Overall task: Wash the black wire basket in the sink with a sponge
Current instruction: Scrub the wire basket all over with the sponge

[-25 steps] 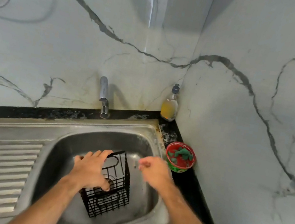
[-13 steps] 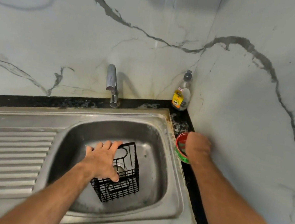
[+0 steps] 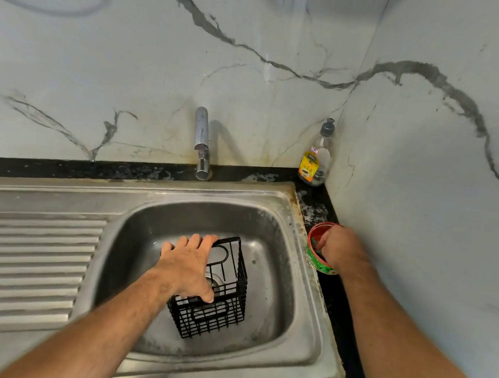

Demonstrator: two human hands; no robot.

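The black wire basket (image 3: 219,319) stands tilted in the steel sink (image 3: 305,323), over the drain. My left hand (image 3: 187,269) grips its upper rim, fingers over the far edge and thumb on the near side. My right hand (image 3: 342,247) reaches into a red and green tub (image 3: 318,264) on the black counter to the right of the sink. Its fingers curl down onto the green sponge (image 3: 314,242), of which only a small bit shows.
A chrome tap (image 3: 201,141) stands behind the sink, with no water running. A soap bottle (image 3: 316,158) sits in the back right corner. The ribbed drainboard (image 3: 9,254) lies to the left. Marble walls close in behind and on the right.
My right hand left the sink and moved right into the red tub, where it has stayed. My left hand has kept hold of the basket.
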